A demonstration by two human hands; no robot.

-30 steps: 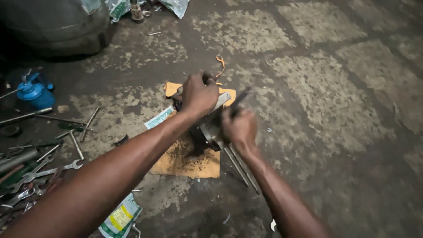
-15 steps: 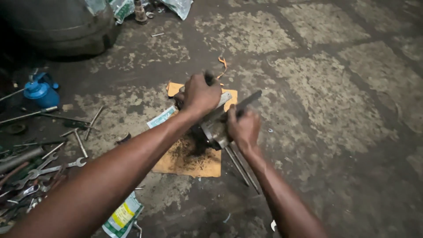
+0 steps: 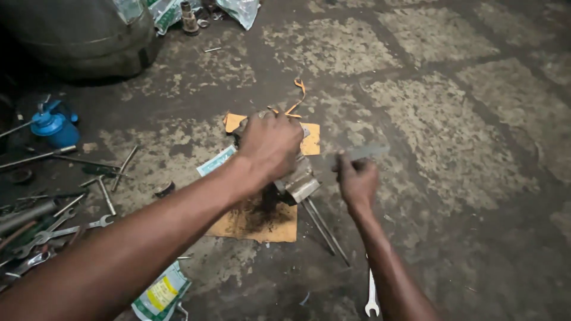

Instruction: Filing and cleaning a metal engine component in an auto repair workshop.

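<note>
The left hand [image 3: 270, 145] grips the metal block [image 3: 295, 185] tight; at three o'clock the right hand [image 3: 355, 178] clutches a blurry grey tool [image 3: 363, 153]

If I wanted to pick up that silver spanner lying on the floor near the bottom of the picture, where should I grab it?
Probably the spanner is best gripped by its straight shank, above the open jaw end, coming from straight above. It lies flat on the floor beside the right forearm, so only its narrow sides can be pinched.
</note>
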